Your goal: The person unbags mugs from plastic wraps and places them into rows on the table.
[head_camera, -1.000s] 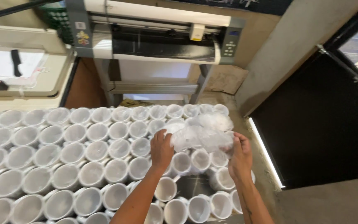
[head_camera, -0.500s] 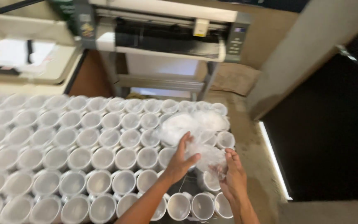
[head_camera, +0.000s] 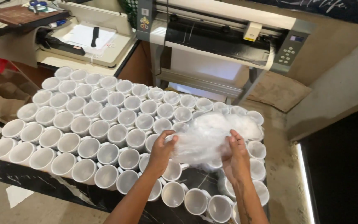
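Observation:
Several white mugs [head_camera: 100,128] stand packed in rows on a dark table [head_camera: 30,179]. A crumpled clear plastic wrap [head_camera: 212,135] lies over the mugs at the right side. My left hand [head_camera: 161,152] grips the wrap's left edge, fingers curled into it. My right hand [head_camera: 236,155] holds the wrap's right lower part, fingers pressed into the plastic. Both hands hover just above the mugs near the table's front right.
Behind the table stands a wide grey cutting plotter [head_camera: 228,33] on a stand. At the back left sits a flat press machine [head_camera: 83,41] with white paper. Brown cardboard [head_camera: 276,89] lies on the floor; a dark opening [head_camera: 344,166] is at the right.
The camera has shifted, showing more of the table's left. My hands have drawn the plastic wrap together and lifted it slightly off the mugs.

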